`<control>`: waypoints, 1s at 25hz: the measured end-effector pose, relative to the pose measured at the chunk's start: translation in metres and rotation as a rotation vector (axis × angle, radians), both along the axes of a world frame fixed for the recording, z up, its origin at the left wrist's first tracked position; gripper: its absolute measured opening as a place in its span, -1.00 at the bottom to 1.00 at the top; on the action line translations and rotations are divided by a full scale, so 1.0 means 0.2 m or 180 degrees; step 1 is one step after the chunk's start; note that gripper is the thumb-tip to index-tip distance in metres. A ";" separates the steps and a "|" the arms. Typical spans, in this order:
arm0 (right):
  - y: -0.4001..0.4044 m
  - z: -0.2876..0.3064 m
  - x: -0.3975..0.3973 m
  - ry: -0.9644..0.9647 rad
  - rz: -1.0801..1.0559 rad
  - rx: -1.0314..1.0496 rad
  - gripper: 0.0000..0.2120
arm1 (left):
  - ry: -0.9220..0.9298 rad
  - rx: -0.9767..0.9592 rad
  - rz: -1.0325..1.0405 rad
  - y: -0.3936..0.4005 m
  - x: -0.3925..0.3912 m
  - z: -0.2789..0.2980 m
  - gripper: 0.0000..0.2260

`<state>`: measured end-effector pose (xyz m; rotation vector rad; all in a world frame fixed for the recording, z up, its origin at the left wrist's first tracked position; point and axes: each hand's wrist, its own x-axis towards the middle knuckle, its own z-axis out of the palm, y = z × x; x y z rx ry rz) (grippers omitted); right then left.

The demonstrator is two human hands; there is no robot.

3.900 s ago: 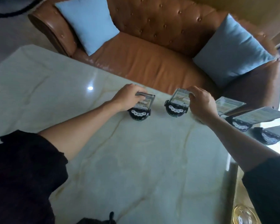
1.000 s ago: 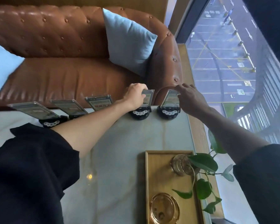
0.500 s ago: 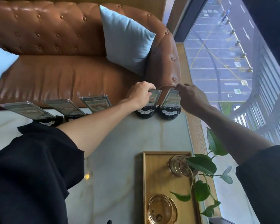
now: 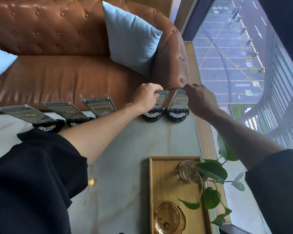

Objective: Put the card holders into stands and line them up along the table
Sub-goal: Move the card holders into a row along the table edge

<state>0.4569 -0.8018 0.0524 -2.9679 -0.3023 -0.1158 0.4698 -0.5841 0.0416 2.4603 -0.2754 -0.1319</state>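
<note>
Several clear card holders stand in round black stands along the far edge of the marble table (image 4: 125, 157). My left hand (image 4: 146, 97) grips the top of one card holder (image 4: 161, 98), which sits in its black stand (image 4: 152, 115). Just right of it, my right hand (image 4: 200, 98) pinches the top of the rightmost card holder (image 4: 178, 100), set in its own stand (image 4: 176, 115). Three more holders stand to the left: one (image 4: 100, 106) partly behind my left forearm, one (image 4: 66, 110), and one (image 4: 25, 114).
A brown leather sofa (image 4: 66, 76) with a light blue cushion (image 4: 130, 39) runs behind the table. A wooden tray (image 4: 166, 191) at the near right carries a glass vase with a green plant (image 4: 191, 171) and an amber glass dish (image 4: 169, 218). A window (image 4: 235, 56) borders the right.
Since 3.9 s ago my view has swung right to the table's window end. In the last second both hands nudged the two rightmost stands closer together and stayed on the holders' tops.
</note>
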 end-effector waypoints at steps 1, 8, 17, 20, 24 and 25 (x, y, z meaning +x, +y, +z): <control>0.00 0.00 0.00 -0.0007 -0.0033 0.0023 -0.71 | -0.0001 -0.0024 0.0014 0.00 0.00 0.00 -0.79; -0.02 -0.01 0.01 0.0249 0.0013 0.0141 -0.70 | 0.0039 0.0016 -0.0017 -0.01 -0.01 0.02 -0.77; 0.00 0.21 -0.01 0.0139 -0.0305 0.0636 -0.60 | -0.0164 0.0155 0.0134 0.19 -0.01 0.25 -0.69; 0.09 0.32 0.00 0.0114 -0.0284 0.0751 -0.60 | -0.0218 0.0189 0.0181 0.34 -0.05 0.36 -0.69; 0.35 0.43 -0.01 0.0025 -0.0058 0.0884 -0.57 | -0.0260 0.0149 0.0348 0.56 -0.10 0.47 -0.67; 0.44 0.45 -0.01 0.0006 0.0017 0.0904 -0.55 | -0.0263 0.0137 0.0398 0.63 -0.13 0.48 -0.67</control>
